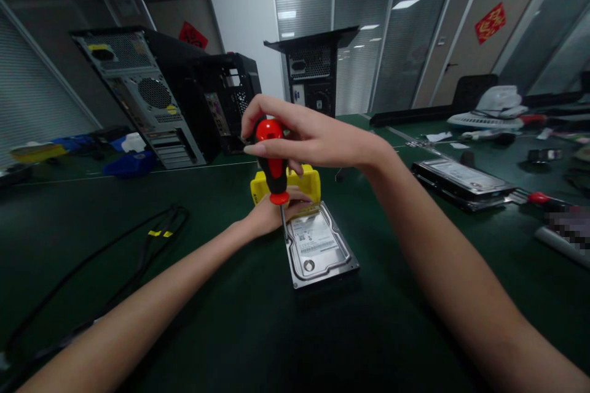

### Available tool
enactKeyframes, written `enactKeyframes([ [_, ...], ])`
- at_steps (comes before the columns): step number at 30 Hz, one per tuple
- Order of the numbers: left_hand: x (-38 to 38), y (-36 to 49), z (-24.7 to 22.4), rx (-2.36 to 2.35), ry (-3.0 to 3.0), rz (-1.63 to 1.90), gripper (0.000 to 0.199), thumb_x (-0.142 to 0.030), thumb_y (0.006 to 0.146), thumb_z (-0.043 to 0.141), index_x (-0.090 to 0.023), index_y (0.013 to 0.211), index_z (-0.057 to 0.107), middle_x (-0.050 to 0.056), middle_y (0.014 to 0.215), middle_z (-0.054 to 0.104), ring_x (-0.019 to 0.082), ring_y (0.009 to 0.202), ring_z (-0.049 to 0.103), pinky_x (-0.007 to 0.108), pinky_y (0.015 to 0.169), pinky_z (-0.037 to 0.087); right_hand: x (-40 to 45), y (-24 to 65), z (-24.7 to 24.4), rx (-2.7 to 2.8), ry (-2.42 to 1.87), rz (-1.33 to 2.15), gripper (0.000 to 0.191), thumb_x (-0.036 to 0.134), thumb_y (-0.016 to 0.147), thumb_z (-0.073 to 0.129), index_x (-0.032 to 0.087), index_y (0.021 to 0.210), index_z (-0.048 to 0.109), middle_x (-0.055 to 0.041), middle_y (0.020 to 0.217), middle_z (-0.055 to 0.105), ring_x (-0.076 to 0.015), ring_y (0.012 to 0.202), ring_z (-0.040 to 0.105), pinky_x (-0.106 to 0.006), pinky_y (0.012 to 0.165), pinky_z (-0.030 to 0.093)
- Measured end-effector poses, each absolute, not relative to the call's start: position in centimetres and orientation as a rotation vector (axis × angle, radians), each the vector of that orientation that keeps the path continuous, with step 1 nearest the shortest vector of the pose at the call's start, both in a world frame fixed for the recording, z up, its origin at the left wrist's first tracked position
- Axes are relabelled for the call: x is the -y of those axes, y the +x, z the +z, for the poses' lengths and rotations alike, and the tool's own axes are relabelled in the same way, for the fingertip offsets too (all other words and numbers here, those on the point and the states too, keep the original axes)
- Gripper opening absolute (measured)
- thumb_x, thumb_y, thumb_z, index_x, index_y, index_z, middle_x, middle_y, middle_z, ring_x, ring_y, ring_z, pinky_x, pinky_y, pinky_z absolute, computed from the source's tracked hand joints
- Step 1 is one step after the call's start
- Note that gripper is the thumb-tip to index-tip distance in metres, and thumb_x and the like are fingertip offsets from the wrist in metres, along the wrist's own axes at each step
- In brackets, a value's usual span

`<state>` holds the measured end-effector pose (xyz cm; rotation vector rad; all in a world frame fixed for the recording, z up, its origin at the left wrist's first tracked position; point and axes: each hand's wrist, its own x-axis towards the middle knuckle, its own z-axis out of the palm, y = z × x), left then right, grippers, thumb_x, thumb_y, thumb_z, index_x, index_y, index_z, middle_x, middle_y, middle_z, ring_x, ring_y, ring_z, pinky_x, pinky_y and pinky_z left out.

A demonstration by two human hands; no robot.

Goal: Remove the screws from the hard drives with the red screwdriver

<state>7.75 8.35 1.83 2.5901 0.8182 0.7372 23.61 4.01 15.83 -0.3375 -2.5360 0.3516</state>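
My right hand (pixel 304 135) is wrapped around the red and black handle of a screwdriver (pixel 276 175). The screwdriver stands nearly upright, its thin shaft reaching down to the left edge of a silver hard drive (pixel 318 242). Lying flat on the dark green table, the drive has a white label facing up. My left hand (pixel 271 214) grips the drive's far end, with some fingers across it and partly hidden by the screwdriver. Just behind that hand is a yellow plastic bin (pixel 306 184). Whether the screwdriver's tip sits in a screw is too small to tell.
Computer cases (pixel 157 92) stand at the back left, and another case (pixel 313 73) at the back centre. Black cables (pixel 152 252) lie on the left. To the right are stacked hard drives (pixel 461 178), a red-handled tool (pixel 541 198) and small parts. Blue bins (pixel 131 163) sit far left.
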Motion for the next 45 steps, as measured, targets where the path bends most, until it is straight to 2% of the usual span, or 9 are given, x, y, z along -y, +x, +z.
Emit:
enactKeyframes([
  [5, -9.6, 8.6, 2.4, -0.792, 2.898, 0.544, 0.026, -0.023, 0.095, 0.046, -0.018, 0.106, 0.069, 0.006, 0.096, 0.067, 0.018, 0.088, 0.063, 0.029, 0.079, 0.049, -4.0, 23.2, 15.8, 2.428, -0.343, 0.220, 0.021, 0.028, 0.095, 0.043, 0.009, 0.103, 0.046, -0.0026, 0.097, 0.050, -0.0062, 0.084, 0.049, -0.019, 0.076, 0.044],
  [10, -9.1, 9.6, 3.2, -0.831, 3.096, 0.336, 0.029, -0.022, 0.096, 0.042, -0.020, 0.108, 0.069, 0.005, 0.091, 0.065, 0.018, 0.079, 0.063, 0.027, 0.067, 0.046, -3.9, 24.3, 16.3, 2.395, -0.349, 0.224, 0.024, 0.030, 0.096, 0.039, 0.009, 0.109, 0.044, -0.0032, 0.102, 0.049, -0.0027, 0.075, 0.050, -0.014, 0.063, 0.044],
  [13, -9.3, 10.1, 3.5, -0.877, 3.150, 0.252, 0.029, -0.021, 0.095, 0.042, -0.020, 0.107, 0.068, 0.005, 0.092, 0.066, 0.018, 0.079, 0.063, 0.026, 0.064, 0.044, -3.6, 25.0, 16.8, 2.338, -0.338, 0.262, 0.025, 0.029, 0.096, 0.039, 0.008, 0.108, 0.046, -0.0033, 0.097, 0.051, -0.0025, 0.070, 0.050, -0.012, 0.055, 0.044],
  [18, -10.0, 11.0, 3.5, -0.889, 3.242, 0.089, 0.031, -0.018, 0.095, 0.039, -0.018, 0.105, 0.068, 0.006, 0.095, 0.066, 0.019, 0.078, 0.064, 0.026, 0.063, 0.043, -3.2, 26.5, 17.7, 2.268, -0.440, 0.288, 0.027, 0.032, 0.091, 0.047, 0.009, 0.105, 0.051, -0.0001, 0.089, 0.052, -0.0038, 0.071, 0.054, -0.011, 0.052, 0.044],
  [25, -9.5, 12.4, 3.7, -0.870, 3.253, 0.020, 0.027, -0.017, 0.093, 0.043, -0.016, 0.101, 0.069, 0.008, 0.092, 0.067, 0.021, 0.079, 0.065, 0.027, 0.063, 0.045, -3.0, 29.0, 18.3, 2.219, -0.565, 0.195, 0.030, 0.037, 0.088, 0.050, 0.012, 0.104, 0.055, 0.0038, 0.087, 0.055, -0.0037, 0.076, 0.057, -0.013, 0.065, 0.048],
  [30, -9.5, 12.5, 3.8, -0.851, 3.262, 0.023, 0.028, -0.020, 0.094, 0.043, -0.015, 0.103, 0.068, 0.008, 0.092, 0.067, 0.020, 0.078, 0.066, 0.027, 0.063, 0.045, -3.0, 30.2, 18.4, 2.181, -0.671, 0.162, 0.036, 0.041, 0.085, 0.048, 0.013, 0.107, 0.056, 0.0097, 0.083, 0.057, -0.0036, 0.074, 0.059, -0.011, 0.061, 0.043],
  [34, -9.6, 12.3, 3.7, -0.860, 3.251, 0.039, 0.029, -0.019, 0.095, 0.041, -0.017, 0.105, 0.068, 0.007, 0.094, 0.067, 0.020, 0.079, 0.066, 0.027, 0.062, 0.045, -3.1, 30.5, 18.4, 2.183, -0.726, 0.154, 0.037, 0.040, 0.085, 0.049, 0.011, 0.107, 0.056, 0.0060, 0.081, 0.056, -0.0031, 0.066, 0.057, -0.011, 0.055, 0.044],
  [40, -9.8, 11.9, 3.3, -0.910, 3.164, 0.150, 0.031, -0.023, 0.097, 0.039, -0.016, 0.110, 0.066, 0.008, 0.104, 0.067, 0.021, 0.090, 0.066, 0.028, 0.069, 0.047, -3.5, 30.7, 18.1, 2.190, -0.817, 0.086, 0.043, 0.045, 0.085, 0.053, 0.008, 0.107, 0.057, -0.0047, 0.094, 0.064, -0.0061, 0.066, 0.058, -0.012, 0.049, 0.047],
  [45, -10.0, 11.6, 2.8, -0.860, 3.119, 0.216, 0.029, -0.025, 0.097, 0.040, -0.016, 0.108, 0.066, 0.008, 0.106, 0.067, 0.020, 0.093, 0.064, 0.028, 0.074, 0.047, -4.4, 31.2, 17.8, 2.166, -0.947, 0.041, 0.057, 0.055, 0.079, 0.052, 0.007, 0.110, 0.059, -0.0027, 0.091, 0.068, -0.0029, 0.064, 0.060, -0.009, 0.048, 0.040],
])
